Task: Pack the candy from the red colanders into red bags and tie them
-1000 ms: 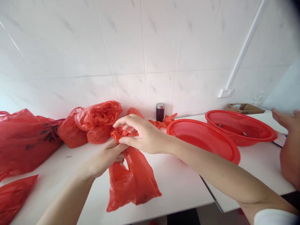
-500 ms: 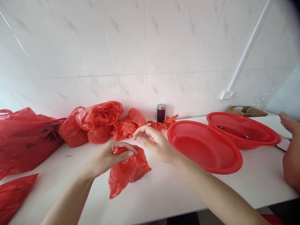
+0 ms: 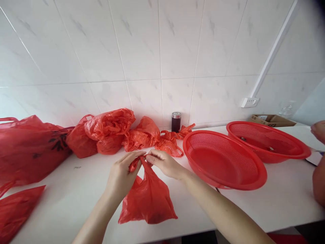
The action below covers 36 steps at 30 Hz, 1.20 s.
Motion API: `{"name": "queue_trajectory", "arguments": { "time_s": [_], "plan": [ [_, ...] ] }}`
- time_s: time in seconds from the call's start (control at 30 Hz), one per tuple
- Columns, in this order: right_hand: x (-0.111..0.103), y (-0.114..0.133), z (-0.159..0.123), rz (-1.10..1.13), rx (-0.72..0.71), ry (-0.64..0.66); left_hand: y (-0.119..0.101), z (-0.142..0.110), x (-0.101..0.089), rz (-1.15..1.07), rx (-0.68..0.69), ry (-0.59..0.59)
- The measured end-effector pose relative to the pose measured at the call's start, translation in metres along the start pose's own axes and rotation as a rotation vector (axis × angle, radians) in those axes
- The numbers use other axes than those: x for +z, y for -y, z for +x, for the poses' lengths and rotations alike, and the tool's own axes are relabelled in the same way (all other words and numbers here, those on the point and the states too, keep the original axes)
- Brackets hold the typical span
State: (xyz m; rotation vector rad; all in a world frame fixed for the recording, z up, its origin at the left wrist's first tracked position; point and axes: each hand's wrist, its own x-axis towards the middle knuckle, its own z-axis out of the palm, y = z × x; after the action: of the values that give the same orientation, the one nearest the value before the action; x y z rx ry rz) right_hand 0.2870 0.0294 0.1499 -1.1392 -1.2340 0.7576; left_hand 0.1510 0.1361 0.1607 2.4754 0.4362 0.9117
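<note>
A red plastic bag (image 3: pixel 152 200) hangs upright from my two hands at the front middle of the table, its lower part spread wide. My left hand (image 3: pixel 124 173) is closed around the gathered top of the bag. Close beside it, my right hand (image 3: pixel 162 163) pinches the bag's upper edge between thumb and fingers. The fingertips of both hands nearly meet. Something darker shows through the bottom of the bag, but I cannot make out what it is.
Several red bags (image 3: pixel 109 125) lie along the wall, with a large one (image 3: pixel 27 152) at left. A dark flask (image 3: pixel 176 122) stands behind. Two red baskets (image 3: pixel 223 159) and a cardboard box (image 3: pixel 271 120) are at right. Another person's arm (image 3: pixel 319 176) shows at the right edge.
My right hand has come down and left to grip the bag's top. The bag is now raised and stretched out below both hands. The other person's hand has shifted toward the right edge.
</note>
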Motion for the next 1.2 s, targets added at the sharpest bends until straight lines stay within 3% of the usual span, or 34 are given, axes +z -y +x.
{"name": "queue_trajectory", "arguments": {
  "time_s": [0.13,0.33,0.43,0.5,0.63,0.73,0.83,0.93,1.2],
  "plan": [
    [0.0,-0.006,-0.012,0.026,-0.003,-0.121,0.02,-0.026,-0.002,-0.064,-0.258,0.148],
    [-0.013,-0.069,-0.02,0.018,0.156,-0.563,0.098,-0.115,-0.011,-0.191,-0.578,-0.025],
    [-0.01,-0.101,-0.015,-0.02,0.197,-0.632,0.1,-0.142,-0.005,-0.306,-0.694,-0.027],
    [-0.002,-0.111,-0.011,-0.078,0.189,-0.679,0.086,-0.141,0.003,-0.347,-0.685,-0.064],
    [0.021,-0.114,-0.009,-0.279,0.189,-0.701,0.068,-0.111,0.024,-0.31,-0.525,-0.207],
    [0.039,-0.121,-0.008,-0.498,0.231,-0.644,0.079,-0.088,0.048,-0.198,-0.463,-0.206],
    [0.051,-0.134,-0.003,-0.684,0.262,-0.548,0.096,-0.074,0.071,-0.113,-0.486,-0.148],
    [0.048,-0.145,0.004,-0.777,0.279,-0.467,0.107,-0.065,0.079,-0.039,-0.532,-0.098],
    [0.016,-0.151,0.0,-0.791,0.318,-0.395,0.135,-0.059,0.067,0.126,-0.636,0.032]
  ]
}}
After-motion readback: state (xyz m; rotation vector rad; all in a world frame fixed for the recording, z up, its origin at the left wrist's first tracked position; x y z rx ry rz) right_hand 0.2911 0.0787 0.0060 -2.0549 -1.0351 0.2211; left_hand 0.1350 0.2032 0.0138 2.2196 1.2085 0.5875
